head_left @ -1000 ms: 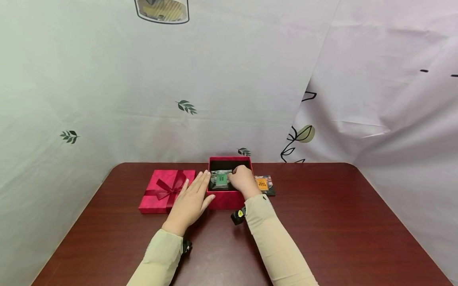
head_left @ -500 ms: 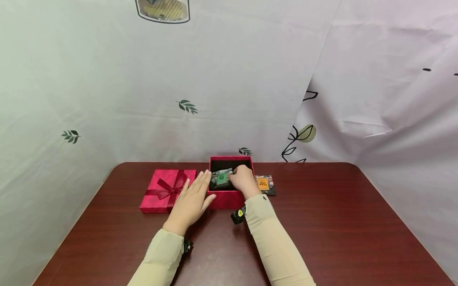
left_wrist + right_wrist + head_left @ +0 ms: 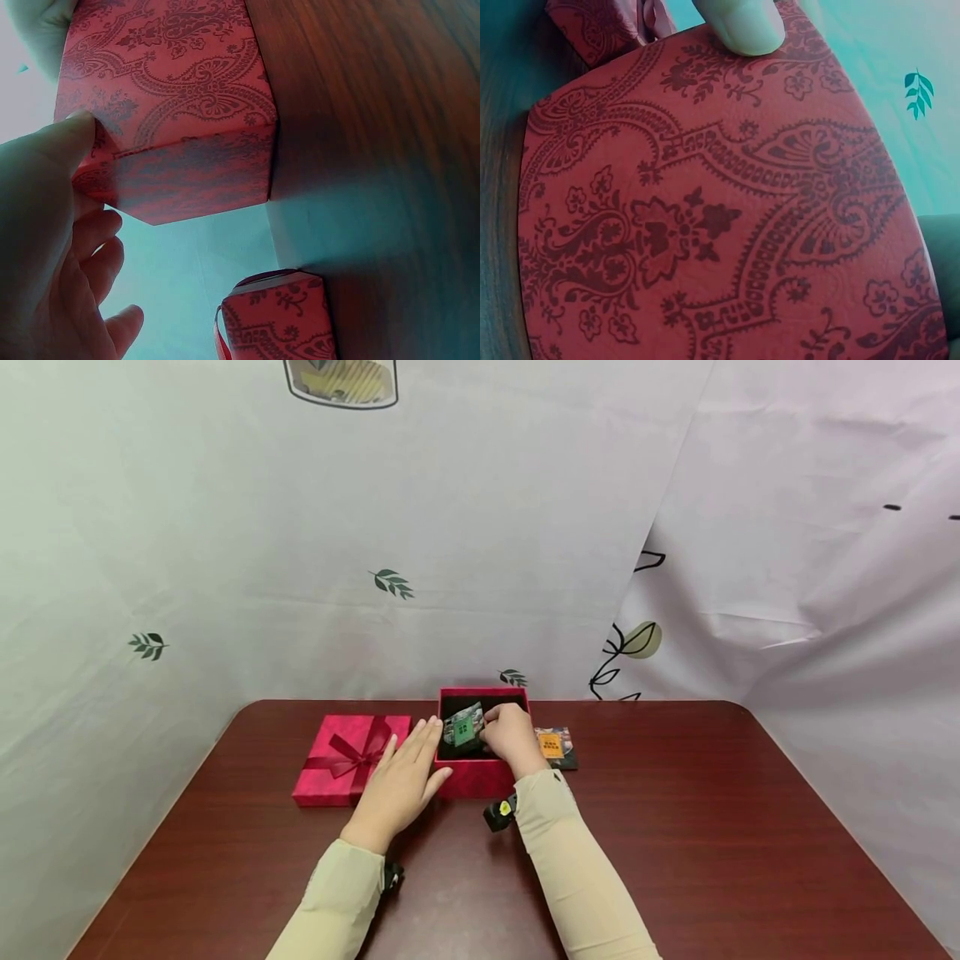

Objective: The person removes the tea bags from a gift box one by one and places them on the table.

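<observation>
A red patterned gift box (image 3: 474, 779) with a black inside stands uncovered at the back of the table. Its front wall (image 3: 705, 195) fills most of the right wrist view. Inside lies a dark packet with a green label (image 3: 462, 729), tilted with its right end raised. The right hand (image 3: 514, 739) reaches over the front rim and pinches that end; its fingertips are partly hidden. With fingers extended, the left hand (image 3: 401, 785) rests against the box's left side. In the left wrist view, the left thumb (image 3: 84, 135) touches the front wall near the corner.
Left of the box lies its red lid (image 3: 330, 735) with a dark red ribbon bow. A second packet with an orange label (image 3: 551, 746) lies just right of the box. Behind the brown table (image 3: 675, 827) hangs a pale printed cloth (image 3: 450, 527).
The green-labelled packet has gone from nearly level to tilted, its right end lifting in the right hand's pinch. The left hand, lid and orange-labelled packet have stayed put.
</observation>
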### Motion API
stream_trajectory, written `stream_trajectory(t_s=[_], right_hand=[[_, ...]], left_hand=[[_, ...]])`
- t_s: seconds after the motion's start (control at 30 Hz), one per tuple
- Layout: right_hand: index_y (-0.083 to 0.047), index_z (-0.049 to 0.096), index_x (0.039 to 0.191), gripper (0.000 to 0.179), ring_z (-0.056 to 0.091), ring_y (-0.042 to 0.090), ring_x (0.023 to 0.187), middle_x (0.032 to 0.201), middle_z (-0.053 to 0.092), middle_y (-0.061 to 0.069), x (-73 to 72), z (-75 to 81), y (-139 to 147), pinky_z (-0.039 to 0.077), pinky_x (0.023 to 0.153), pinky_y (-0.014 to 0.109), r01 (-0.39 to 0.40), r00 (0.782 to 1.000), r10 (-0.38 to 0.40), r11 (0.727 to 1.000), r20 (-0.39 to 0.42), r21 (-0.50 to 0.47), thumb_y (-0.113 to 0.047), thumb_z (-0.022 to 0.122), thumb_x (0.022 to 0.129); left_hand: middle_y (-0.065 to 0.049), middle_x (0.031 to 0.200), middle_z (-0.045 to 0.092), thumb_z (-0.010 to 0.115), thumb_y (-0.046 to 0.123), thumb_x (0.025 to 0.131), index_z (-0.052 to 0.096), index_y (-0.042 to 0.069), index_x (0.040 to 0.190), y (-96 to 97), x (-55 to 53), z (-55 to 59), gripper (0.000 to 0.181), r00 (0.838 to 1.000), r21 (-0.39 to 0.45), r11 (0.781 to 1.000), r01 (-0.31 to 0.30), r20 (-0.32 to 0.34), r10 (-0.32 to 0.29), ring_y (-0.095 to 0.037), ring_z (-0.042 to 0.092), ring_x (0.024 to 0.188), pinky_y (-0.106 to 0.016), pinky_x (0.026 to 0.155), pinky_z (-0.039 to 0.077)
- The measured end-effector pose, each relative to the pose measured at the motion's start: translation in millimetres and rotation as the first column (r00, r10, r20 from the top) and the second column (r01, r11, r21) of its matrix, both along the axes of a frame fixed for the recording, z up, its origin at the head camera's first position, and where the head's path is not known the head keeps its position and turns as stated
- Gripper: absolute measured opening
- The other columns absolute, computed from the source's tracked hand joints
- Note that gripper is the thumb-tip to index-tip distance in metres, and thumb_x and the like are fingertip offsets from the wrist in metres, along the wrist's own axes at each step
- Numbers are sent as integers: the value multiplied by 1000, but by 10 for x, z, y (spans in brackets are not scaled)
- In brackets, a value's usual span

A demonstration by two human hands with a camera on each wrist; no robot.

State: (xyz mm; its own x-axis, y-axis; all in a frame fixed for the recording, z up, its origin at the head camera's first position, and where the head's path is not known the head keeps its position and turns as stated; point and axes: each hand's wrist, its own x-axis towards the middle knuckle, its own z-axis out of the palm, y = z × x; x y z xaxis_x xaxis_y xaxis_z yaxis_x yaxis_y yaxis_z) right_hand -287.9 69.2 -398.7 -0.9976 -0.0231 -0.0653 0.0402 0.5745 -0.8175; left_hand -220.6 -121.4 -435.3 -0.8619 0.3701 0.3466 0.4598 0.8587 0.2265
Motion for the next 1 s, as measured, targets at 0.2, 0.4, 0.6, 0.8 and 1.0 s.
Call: stream_trajectory(t_s=[0.2,0.4,0.6,0.8,1.0], right_hand=[[2,71,117,26,71,21,72,95,73,14,27,-3,16,60,73,40,22,999,-22,1000,-45,-8,-3,69,91],[-3,74,109,20,68,24,82,92,72,9,39,-18,18,58,76,42,46,988,-44,999,-149,14,-5,71,90],[-4,75,108,19,68,26,87,94,71,10,65,-10,10,58,77,42,62,970,-54,998,-239,26,-4,69,90],[-4,75,107,21,68,26,85,93,71,10,127,74,48,58,74,41,88,952,-85,996,-294,-2,-1,68,88],[-5,77,105,26,71,23,79,91,73,9,210,170,201,59,70,40,136,930,-163,985,-331,-105,0,64,83]], left_hand=[[-12,163,33,60,37,102,33,4,158,-2,-8,-13,71,1000,-4,1000,4,4,-4,-28,27,152,-59,120,23],[-12,163,33,61,38,102,33,4,158,-11,-6,-14,71,1000,-6,1000,0,5,0,-27,27,152,-59,120,22],[-12,163,32,61,38,102,33,4,158,-15,3,-6,72,1000,-5,1000,1,10,-1,-28,27,152,-59,120,22],[-12,163,32,60,38,102,32,4,158,-20,9,0,72,1000,-9,1000,-3,15,3,-28,27,152,-59,120,21],[-12,163,33,61,39,101,33,4,158,-14,0,0,72,1000,-8,1000,-4,5,4,-28,27,152,-58,120,22]])
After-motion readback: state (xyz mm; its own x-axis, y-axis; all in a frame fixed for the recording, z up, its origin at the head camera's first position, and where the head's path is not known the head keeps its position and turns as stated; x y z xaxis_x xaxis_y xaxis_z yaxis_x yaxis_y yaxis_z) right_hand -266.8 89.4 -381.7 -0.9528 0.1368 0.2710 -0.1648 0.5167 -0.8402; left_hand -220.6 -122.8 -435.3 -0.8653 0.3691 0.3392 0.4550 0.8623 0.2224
